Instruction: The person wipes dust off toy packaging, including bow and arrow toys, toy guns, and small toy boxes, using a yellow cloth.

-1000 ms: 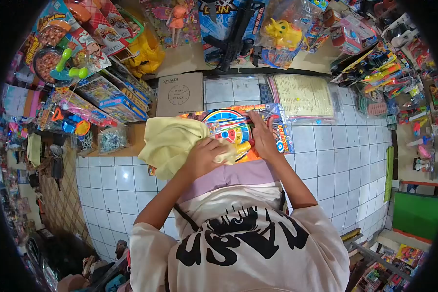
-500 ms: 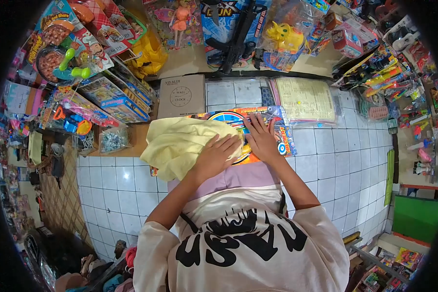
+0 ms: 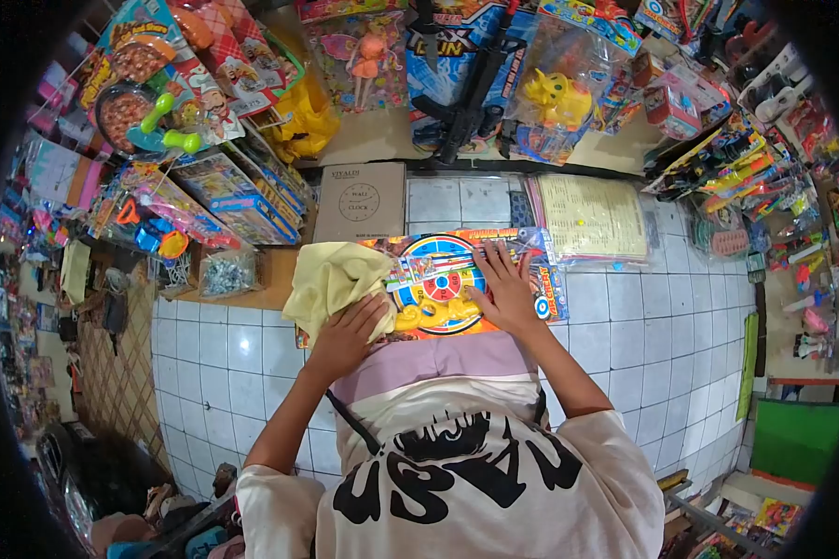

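A toy archery set (image 3: 480, 245) in a flat printed package lies across my lap, with a round target and yellow plastic parts on its face. My left hand (image 3: 350, 331) presses on a bunched pale yellow cloth (image 3: 331, 284) at the package's left end, its fingers close together over the fabric. On the right part of the package rests my right hand (image 3: 510, 293), flat with fingers apart, beside the target. Part of the package's left side is hidden under the cloth.
Ahead stand a brown wall clock box (image 3: 359, 203) and a stack of papers in plastic (image 3: 592, 219). A toy gun package (image 3: 457, 84) and a doll package (image 3: 364, 61) lie beyond. Toys crowd both sides, above a tiled floor (image 3: 643, 326).
My left hand has slid left and toward me with the cloth, uncovering the target and yellow parts. My right hand stays at nearly the same place on the package. The view has shifted slightly.
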A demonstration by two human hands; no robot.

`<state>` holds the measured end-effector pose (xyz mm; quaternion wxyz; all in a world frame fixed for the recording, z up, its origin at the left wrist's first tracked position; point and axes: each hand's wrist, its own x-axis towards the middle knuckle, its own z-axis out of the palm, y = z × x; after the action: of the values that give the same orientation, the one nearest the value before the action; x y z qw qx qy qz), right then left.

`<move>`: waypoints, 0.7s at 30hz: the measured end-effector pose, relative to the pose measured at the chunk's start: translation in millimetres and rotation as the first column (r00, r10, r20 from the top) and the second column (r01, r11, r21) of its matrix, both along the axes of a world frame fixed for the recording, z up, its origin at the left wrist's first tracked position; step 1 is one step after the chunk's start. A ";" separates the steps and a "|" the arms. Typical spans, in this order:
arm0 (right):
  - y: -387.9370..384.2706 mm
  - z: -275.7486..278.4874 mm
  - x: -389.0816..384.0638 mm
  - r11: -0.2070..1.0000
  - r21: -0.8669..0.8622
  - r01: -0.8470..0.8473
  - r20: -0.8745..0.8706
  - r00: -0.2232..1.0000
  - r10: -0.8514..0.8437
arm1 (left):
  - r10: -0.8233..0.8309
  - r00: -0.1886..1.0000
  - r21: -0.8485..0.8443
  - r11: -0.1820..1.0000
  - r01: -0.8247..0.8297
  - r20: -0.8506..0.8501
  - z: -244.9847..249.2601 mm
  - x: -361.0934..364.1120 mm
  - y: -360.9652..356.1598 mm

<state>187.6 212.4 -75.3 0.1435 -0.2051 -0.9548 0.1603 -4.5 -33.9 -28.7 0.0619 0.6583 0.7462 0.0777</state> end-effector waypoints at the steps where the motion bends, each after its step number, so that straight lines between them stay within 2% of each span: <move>1: -0.4 1.7 -0.1 1.000 0.004 -0.002 0.009 1.000 0.002 | -0.010 1.000 0.028 1.000 0.011 -0.021 -1.7 1.3 -1.0; 4: 1.1 2.1 -1.3 1.000 0.012 0.000 0.040 0.999 0.000 | -0.087 0.989 0.131 0.986 0.103 -0.118 -7.1 7.0 11.0; 7: 0.2 3.1 -0.3 1.000 -0.011 0.010 0.038 0.999 -0.009 | -0.077 0.994 0.133 0.987 0.086 -0.073 17.3 16.1 32.2; 8: 0.3 3.2 0.5 1.000 -0.010 0.013 0.039 0.999 -0.012 | -0.085 0.992 0.104 0.990 0.095 -0.096 10.8 14.1 35.7; 11: 0.6 3.6 0.7 1.000 -0.019 0.020 0.032 0.999 -0.019 | -0.022 0.995 0.104 0.994 0.032 -0.099 -3.6 15.1 40.9; 14: -0.5 3.4 2.7 0.999 -0.038 0.025 0.019 1.000 -0.025 | -0.004 0.996 -0.015 1.000 0.003 -0.087 -10.7 10.1 32.2; 18: 0.9 1.5 1.5 0.999 -0.026 0.024 0.011 1.000 -0.023 | 0.054 0.991 -0.015 0.998 -0.056 -0.122 -12.1 -14.4 -0.1; 21: -0.2 2.3 -0.5 0.999 -0.033 0.011 0.006 1.000 -0.011 | 0.109 0.991 -0.036 0.993 -0.112 -0.076 -5.7 -27.1 -15.3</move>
<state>187.1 212.3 -73.1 0.1382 -0.2131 -0.9513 0.1746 -31.6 -49.3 -34.5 0.0429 0.6172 0.7845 0.0415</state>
